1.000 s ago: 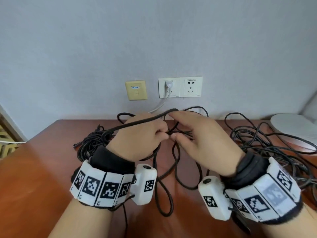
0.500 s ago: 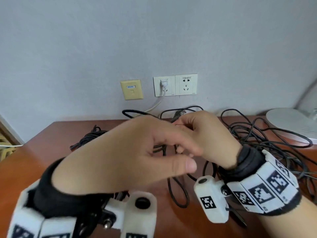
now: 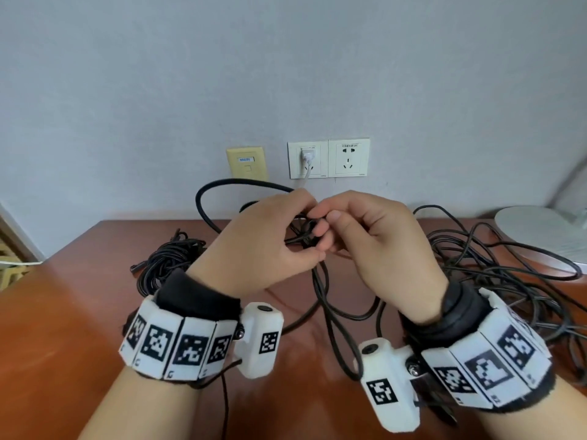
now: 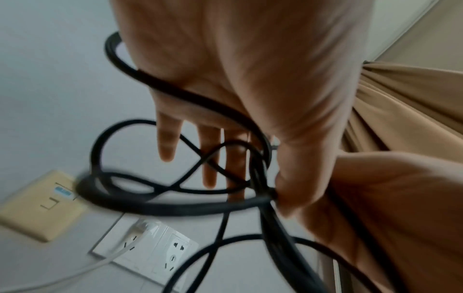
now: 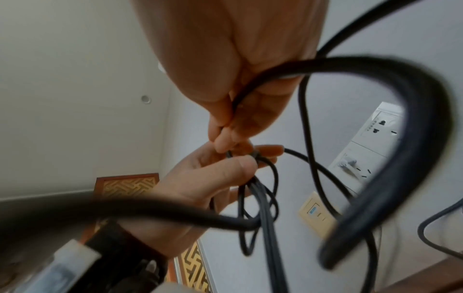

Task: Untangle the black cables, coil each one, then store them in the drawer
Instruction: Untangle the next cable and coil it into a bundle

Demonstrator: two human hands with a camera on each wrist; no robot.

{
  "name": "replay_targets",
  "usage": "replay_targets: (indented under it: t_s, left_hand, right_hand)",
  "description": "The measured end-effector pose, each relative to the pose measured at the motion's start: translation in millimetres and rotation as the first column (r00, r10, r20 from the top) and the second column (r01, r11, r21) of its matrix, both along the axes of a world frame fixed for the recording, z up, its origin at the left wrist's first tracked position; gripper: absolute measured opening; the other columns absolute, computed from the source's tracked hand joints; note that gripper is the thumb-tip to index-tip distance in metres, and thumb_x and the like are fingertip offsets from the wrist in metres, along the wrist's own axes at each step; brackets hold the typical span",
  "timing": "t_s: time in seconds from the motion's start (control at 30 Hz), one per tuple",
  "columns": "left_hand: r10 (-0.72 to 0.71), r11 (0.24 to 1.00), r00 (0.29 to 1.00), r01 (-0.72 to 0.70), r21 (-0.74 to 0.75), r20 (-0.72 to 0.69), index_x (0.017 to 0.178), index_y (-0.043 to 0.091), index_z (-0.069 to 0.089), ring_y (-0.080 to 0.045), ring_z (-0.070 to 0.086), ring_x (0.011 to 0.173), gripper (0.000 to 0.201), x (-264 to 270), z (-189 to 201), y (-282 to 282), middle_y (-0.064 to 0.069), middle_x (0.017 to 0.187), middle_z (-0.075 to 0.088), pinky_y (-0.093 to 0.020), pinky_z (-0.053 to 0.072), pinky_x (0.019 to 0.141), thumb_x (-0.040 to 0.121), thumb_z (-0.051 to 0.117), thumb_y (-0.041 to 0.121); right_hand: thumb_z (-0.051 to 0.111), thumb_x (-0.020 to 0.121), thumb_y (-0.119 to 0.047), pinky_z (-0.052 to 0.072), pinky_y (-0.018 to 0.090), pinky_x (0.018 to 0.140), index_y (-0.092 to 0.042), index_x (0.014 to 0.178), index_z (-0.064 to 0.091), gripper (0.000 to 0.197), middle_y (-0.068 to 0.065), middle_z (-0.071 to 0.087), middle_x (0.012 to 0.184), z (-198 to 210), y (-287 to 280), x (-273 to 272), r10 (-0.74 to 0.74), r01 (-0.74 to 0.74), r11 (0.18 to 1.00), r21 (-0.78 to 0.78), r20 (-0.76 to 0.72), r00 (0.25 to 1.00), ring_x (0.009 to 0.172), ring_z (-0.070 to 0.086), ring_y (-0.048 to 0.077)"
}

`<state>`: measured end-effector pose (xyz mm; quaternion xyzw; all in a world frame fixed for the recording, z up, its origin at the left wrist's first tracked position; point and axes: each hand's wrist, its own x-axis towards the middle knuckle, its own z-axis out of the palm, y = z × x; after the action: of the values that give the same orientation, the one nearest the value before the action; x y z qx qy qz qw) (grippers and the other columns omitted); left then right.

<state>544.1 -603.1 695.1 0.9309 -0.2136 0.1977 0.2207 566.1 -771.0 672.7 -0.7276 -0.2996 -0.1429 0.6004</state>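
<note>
While both hands are raised above the tabletop (image 3: 63, 312), the left hand (image 3: 260, 242) and right hand (image 3: 378, 246) meet, fingers (image 3: 320, 230) pinched together on the black cables (image 3: 320, 281). Loops hang below the fingers; more cable lies tangled to either side.

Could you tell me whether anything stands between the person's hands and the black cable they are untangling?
Nothing visible does: the left hand and right hand both already pinch the thin black cable loops above the reddish-brown wooden table. No drawer is in view.
</note>
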Motion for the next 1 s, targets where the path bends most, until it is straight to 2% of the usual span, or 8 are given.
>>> replay_targets:
  t_s: [0.13, 0.23, 0.4, 0.53, 0.63, 0.73, 0.83, 1.0]
  left_hand:
    - [0.008, 0.997, 1.0, -0.009, 0.079, 0.019, 0.077, 0.029, 0.049, -0.007, 0.052, 0.083, 0.013, 3.6, -3.0, -1.0, 0.013, 0.077, 0.054, -0.031, 0.047, 0.076, 0.075, 0.062, 0.029]
    - [0.03, 0.998, 0.999, -0.029, 0.047, -0.014, 0.09, 0.03, 0.059, -0.006, 0.055, 0.092, 0.017, 5.7, -2.9, 4.8, 0.014, 0.088, 0.06, -0.034, 0.049, 0.083, 0.074, 0.061, 0.035]
    - [0.07, 0.997, 0.994, -0.066, 0.044, -0.082, 0.111, 0.038, 0.067, 0.002, 0.054, 0.113, 0.035, 7.5, -6.4, 10.2, 0.021, 0.117, 0.063, -0.025, 0.043, 0.099, 0.077, 0.069, 0.033]
    - [0.124, 0.99, 0.986, -0.115, 0.082, -0.115, 0.101, 0.034, 0.067, -0.002, 0.059, 0.089, 0.023, 6.8, -4.9, 9.9, 0.015, 0.092, 0.067, -0.027, 0.049, 0.081, 0.078, 0.064, 0.03]
    - [0.167, 0.985, 0.972, -0.156, 0.074, -0.166, 0.085, 0.027, 0.062, -0.007, 0.058, 0.076, 0.013, 5.8, -0.7, 13.0, 0.007, 0.077, 0.063, -0.038, 0.051, 0.073, 0.076, 0.059, 0.034]
    - [0.209, 0.977, 0.961, -0.199, 0.074, -0.179, 0.084, 0.027, 0.061, -0.009, 0.059, 0.074, 0.021, 4.2, 3.4, 25.1, 0.007, 0.077, 0.064, -0.041, 0.052, 0.072, 0.068, 0.052, 0.038]
    - [0.203, 0.979, 0.964, -0.204, 0.011, -0.169, 0.085, 0.024, 0.063, -0.01, 0.057, 0.07, 0.025, 0.7, 9.4, 37.4, 0.006, 0.074, 0.063, -0.04, 0.051, 0.069, 0.068, 0.051, 0.038]
    - [0.094, 0.994, 0.966, -0.105, -0.031, -0.239, 0.077, 0.022, 0.069, -0.006, 0.061, 0.067, 0.033, -7.5, 21.3, 42.5, 0.007, 0.072, 0.067, -0.02, 0.044, 0.063, 0.084, 0.057, 0.052]
  right_hand:
    - [0.049, 0.097, 0.0, 0.057, 0.033, 0.077, -0.019, 0.092, 0.073, 0.031, 0.003, 0.071, 0.079, -1.4, 1.7, 0.5, 0.022, -0.023, 0.998, 0.062, 0.018, 1.0, 0.07, 0.067, 0.014]
    - [0.048, 0.097, 0.003, 0.057, 0.025, 0.072, -0.011, 0.092, 0.072, 0.028, 0.008, 0.073, 0.08, 2.2, -1.3, 4.2, 0.019, -0.018, 0.988, 0.155, -0.008, 1.0, 0.068, 0.068, 0.015]
    - [0.045, 0.098, 0.005, 0.054, 0.023, 0.069, -0.012, 0.091, 0.07, 0.03, 0.003, 0.07, 0.073, 12.3, -8.7, 7.8, -0.016, 0.024, 0.942, 0.334, -0.027, 0.999, 0.064, 0.063, 0.011]
    - [0.046, 0.098, -0.001, 0.05, 0.021, 0.067, -0.013, 0.093, 0.069, 0.027, 0.0, 0.068, 0.071, 30.3, -36.1, 19.9, -0.136, 0.122, 0.8, 0.587, -0.02, 0.99, 0.063, 0.058, 0.011]
    - [0.046, 0.099, -0.005, 0.049, 0.019, 0.065, -0.014, 0.094, 0.069, 0.026, 0.0, 0.067, 0.071, 32.5, -49.0, 28.4, -0.183, 0.186, 0.741, 0.645, -0.073, 0.98, 0.062, 0.056, 0.01]
    - [0.045, 0.099, -0.006, 0.048, 0.019, 0.061, -0.016, 0.095, 0.069, 0.026, -0.004, 0.068, 0.074, 19.3, -50.7, 40.5, -0.308, 0.317, 0.811, 0.491, -0.102, 0.946, 0.062, 0.056, 0.007]
    - [0.045, 0.097, -0.006, 0.046, 0.016, 0.061, -0.022, 0.094, 0.068, 0.028, -0.007, 0.07, 0.079, 1.3, -52.6, 54.6, -0.45, 0.443, 0.88, 0.171, 0.003, 0.893, 0.063, 0.058, 0.002]
    - [0.05, 0.095, -0.01, 0.043, 0.019, 0.068, -0.029, 0.092, 0.068, 0.027, -0.019, 0.064, 0.074, -14.0, -52.0, 59.6, -0.454, 0.485, 0.823, -0.296, 0.172, 0.874, 0.069, 0.057, -0.002]
